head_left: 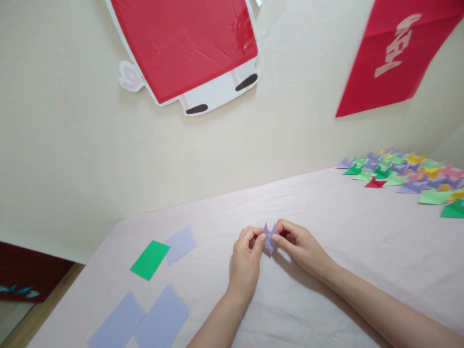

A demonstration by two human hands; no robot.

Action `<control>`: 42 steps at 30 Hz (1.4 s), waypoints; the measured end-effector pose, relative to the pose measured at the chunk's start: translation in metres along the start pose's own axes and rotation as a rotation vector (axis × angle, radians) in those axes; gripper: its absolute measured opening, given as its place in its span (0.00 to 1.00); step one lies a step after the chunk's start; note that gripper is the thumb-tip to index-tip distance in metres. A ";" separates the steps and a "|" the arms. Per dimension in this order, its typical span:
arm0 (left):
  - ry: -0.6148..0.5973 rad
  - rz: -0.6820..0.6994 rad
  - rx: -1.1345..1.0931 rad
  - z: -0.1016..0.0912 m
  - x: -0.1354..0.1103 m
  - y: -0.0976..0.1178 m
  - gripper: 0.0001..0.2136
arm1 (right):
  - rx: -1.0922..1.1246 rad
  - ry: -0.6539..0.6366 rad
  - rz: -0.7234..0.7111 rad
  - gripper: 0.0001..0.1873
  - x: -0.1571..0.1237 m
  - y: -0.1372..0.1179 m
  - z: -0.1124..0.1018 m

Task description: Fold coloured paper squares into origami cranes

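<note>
A small purple folded paper piece (270,241), with two points sticking up and one pointing down, is held just above the table between both hands. My left hand (247,258) pinches its left side between thumb and fingers. On the right side, my right hand (302,244) grips it the same way, thumb in front. The fingertips cover parts of the folds.
Flat purple sheets (161,316) and a green sheet (150,260) lie at the left on the pale cloth-covered table (213,290). Several colourful folded paper figures (395,179) stand in rows at the back right. Behind is a wall (297,135) with red decorations.
</note>
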State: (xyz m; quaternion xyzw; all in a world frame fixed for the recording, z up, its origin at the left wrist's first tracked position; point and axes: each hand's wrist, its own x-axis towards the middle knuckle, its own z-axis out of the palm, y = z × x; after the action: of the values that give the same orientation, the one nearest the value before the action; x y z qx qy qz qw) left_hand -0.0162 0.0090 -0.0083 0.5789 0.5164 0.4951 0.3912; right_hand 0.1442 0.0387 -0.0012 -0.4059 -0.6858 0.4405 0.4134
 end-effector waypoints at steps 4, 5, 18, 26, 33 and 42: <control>0.004 -0.038 -0.007 0.001 -0.002 0.003 0.05 | -0.018 -0.039 -0.015 0.12 -0.001 0.000 0.001; 0.010 -0.041 0.001 0.001 -0.002 0.004 0.04 | -0.011 -0.042 -0.007 0.12 -0.001 0.001 0.001; 0.016 -0.003 0.006 0.000 0.000 0.000 0.04 | 0.127 -0.021 0.051 0.11 0.003 0.007 -0.002; -0.004 -0.010 0.003 0.000 0.000 -0.001 0.05 | 0.177 -0.028 0.082 0.12 0.004 0.006 -0.002; -0.009 -0.016 -0.041 0.001 0.000 0.002 0.05 | 0.201 -0.029 0.100 0.13 0.004 0.003 -0.003; -0.013 -0.029 -0.070 0.003 -0.001 0.005 0.06 | 0.173 -0.050 0.085 0.15 0.002 0.002 0.000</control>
State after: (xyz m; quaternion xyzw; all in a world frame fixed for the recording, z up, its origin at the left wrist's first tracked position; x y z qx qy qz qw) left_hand -0.0122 0.0076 -0.0048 0.5607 0.5044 0.5033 0.4218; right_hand 0.1439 0.0408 -0.0027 -0.3861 -0.6375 0.5251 0.4108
